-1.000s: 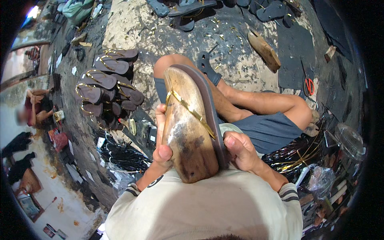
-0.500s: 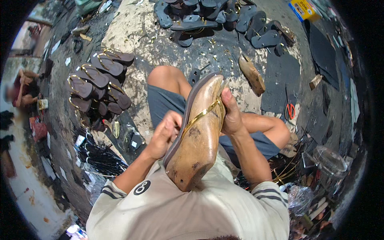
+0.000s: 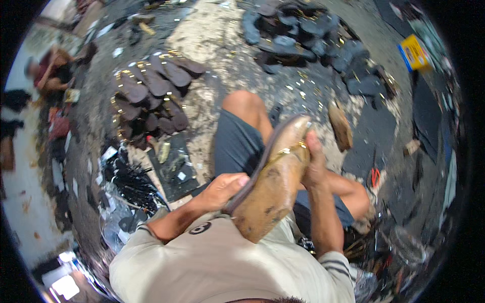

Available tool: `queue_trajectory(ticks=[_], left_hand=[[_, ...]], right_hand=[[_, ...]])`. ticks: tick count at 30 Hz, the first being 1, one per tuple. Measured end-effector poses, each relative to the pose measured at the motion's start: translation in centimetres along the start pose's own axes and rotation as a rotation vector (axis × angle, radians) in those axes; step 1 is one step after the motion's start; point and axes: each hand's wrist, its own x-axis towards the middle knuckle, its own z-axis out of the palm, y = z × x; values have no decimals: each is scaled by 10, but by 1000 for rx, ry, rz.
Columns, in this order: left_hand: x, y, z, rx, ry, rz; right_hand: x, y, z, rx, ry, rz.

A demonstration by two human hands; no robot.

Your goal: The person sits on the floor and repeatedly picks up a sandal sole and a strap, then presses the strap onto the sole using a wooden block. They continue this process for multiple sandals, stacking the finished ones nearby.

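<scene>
A wooden shoe last [image 3: 273, 194] rests against my shirt, its toe pointing away and to the right. Along its left side lies the dark sole [image 3: 261, 169] of a flip-flop, whose shiny gold strap [image 3: 287, 151] crosses over the last. My right hand [image 3: 315, 164] grips last and sandal near the toe, thumb up along the side and fingers mostly hidden behind. Near the heel end, my left hand [image 3: 222, 191] is closed at the sole, with its thumb against the edge. Its fingertips are out of sight.
Finished-looking gold-strapped sandals [image 3: 151, 83] are stacked at the left. Dark soles [image 3: 303, 38] form a heap at the far side. Another wooden last [image 3: 340, 126], orange-handled scissors [image 3: 374, 178] and a yellow box [image 3: 415, 53] are at the right. A person [image 3: 55, 70] sits far left.
My left hand has shifted down the sole toward the heel and its thumb now lies against the edge. The right hand keeps its grip. The whole view has swung and is blurred.
</scene>
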Motion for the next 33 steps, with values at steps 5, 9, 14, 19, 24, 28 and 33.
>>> queue_trajectory(ticks=[5,9,14,19,24,28,33], left_hand=[[30,67,15,-56,128,294],[29,89,23,-20,6,306],[62,97,15,-532,76,495],[102,108,22,-829,-129,468],[125,86,-3,-389,65,384],[115,77,9,-339,-53,206],[120,63,3,-193,-22,300]], right_hand=[[7,-61,49,-626,-120,132],[7,-53,57,-550,-115,-61],[-26,4,50,56,-281,87],[-40,23,73,752,-591,223],[-33,-10,54,133,-156,-56],[-19,-2,42,-423,128,-397],[-19,-15,39,-94,-11,-188]])
